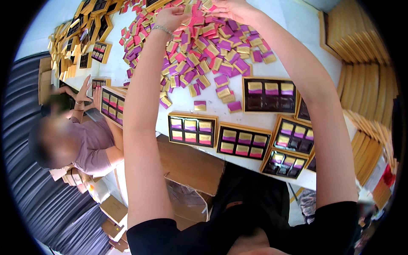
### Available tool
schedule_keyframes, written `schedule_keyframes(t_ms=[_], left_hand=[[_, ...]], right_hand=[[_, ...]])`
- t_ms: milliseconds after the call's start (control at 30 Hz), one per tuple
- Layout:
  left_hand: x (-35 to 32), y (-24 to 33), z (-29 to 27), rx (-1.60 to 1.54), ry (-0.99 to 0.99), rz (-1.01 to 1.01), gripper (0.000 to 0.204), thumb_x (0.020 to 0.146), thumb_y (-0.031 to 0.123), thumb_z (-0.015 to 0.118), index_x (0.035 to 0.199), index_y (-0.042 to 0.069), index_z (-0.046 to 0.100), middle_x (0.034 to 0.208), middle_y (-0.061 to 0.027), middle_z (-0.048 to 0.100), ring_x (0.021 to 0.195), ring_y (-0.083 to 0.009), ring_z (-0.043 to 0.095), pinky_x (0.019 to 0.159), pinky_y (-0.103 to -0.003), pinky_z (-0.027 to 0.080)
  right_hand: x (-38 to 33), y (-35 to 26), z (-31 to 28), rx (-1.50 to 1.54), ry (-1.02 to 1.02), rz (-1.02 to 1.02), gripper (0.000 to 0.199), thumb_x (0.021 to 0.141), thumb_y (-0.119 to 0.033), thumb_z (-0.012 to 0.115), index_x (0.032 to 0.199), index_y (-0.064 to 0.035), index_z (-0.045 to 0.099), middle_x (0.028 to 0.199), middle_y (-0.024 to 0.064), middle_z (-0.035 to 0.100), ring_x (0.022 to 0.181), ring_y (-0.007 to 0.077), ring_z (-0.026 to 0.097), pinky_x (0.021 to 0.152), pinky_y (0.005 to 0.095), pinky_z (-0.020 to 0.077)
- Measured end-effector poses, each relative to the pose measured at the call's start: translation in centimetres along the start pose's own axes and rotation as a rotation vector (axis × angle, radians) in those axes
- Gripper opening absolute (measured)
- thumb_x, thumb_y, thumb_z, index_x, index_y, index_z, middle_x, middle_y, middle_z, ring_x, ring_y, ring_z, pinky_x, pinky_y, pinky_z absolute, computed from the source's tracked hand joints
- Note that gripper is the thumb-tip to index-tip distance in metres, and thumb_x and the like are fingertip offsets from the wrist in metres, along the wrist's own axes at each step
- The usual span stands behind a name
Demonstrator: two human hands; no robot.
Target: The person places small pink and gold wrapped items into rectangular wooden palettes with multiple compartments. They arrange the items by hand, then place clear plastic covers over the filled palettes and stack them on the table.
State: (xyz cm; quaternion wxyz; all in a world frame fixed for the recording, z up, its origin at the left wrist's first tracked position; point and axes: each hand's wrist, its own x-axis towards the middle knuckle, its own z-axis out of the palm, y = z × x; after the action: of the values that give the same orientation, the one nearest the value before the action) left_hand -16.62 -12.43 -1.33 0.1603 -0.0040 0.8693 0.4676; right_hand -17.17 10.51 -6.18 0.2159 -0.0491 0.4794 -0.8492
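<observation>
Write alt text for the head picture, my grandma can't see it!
The person's left hand and right hand reach over a heap of small pink, purple and gold wrapped pieces on a white table. Closer in, some six-compartment trays are full, others partly filled; a co-worker is at left.

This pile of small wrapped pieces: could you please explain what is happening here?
The person's left hand and right hand are at the far part of a pile of gold, pink and purple pieces; whether either grips one is hard to tell. Nearer, two full boxes lie side by side, and a half-filled box has pieces in its far row only. On the left, a second person seems to hold a box of pieces.
</observation>
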Motion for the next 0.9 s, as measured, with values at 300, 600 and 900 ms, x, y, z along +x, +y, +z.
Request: schedule_keyframes(t_ms=[300, 600, 900], left_hand=[[-18.9, 4.9, 11.2, -0.130, -0.586, 0.171, 0.031, 0.086, 0.017, 0.070, 0.115, 0.007, 0.068, 0.091, -0.0039, 0.071, 0.081, -0.0113, 0.067, 0.068, -0.026, 0.055], [-26.6, 5.6, 27.6, 0.117, -0.507, 0.390, 0.030, 0.079, 0.032, 0.075, 0.098, 0.008, 0.076, 0.089, -0.0126, 0.073, 0.081, -0.0224, 0.071, 0.075, -0.031, 0.055], [-30.8, 6.6, 29.6, 0.565, -0.365, 0.489, 0.032, 0.076, 0.029, 0.078, 0.097, 0.005, 0.072, 0.079, -0.0109, 0.072, 0.072, -0.0223, 0.070, 0.068, -0.032, 0.055]], right_hand=[[-30.8, -6.9, 3.6, -0.656, 0.294, -0.177, 0.016, 0.094, -0.012, 0.060, 0.100, 0.0022, 0.064, 0.081, 0.0045, 0.065, 0.068, 0.0110, 0.058, 0.064, 0.0245, 0.0486], [-48.8, 0.3, -0.7, -0.715, 0.779, 0.016, 0.018, 0.089, -0.004, 0.063, 0.104, 0.0022, 0.058, 0.090, 0.0068, 0.063, 0.081, 0.0108, 0.063, 0.069, 0.0222, 0.0556], [-51.7, 7.3, 1.9, -1.143, 1.096, -0.001, 0.022, 0.080, -0.008, 0.068, 0.101, -0.0026, 0.064, 0.107, 0.0139, 0.065, 0.090, 0.0290, 0.065, 0.079, 0.0373, 0.0512]])
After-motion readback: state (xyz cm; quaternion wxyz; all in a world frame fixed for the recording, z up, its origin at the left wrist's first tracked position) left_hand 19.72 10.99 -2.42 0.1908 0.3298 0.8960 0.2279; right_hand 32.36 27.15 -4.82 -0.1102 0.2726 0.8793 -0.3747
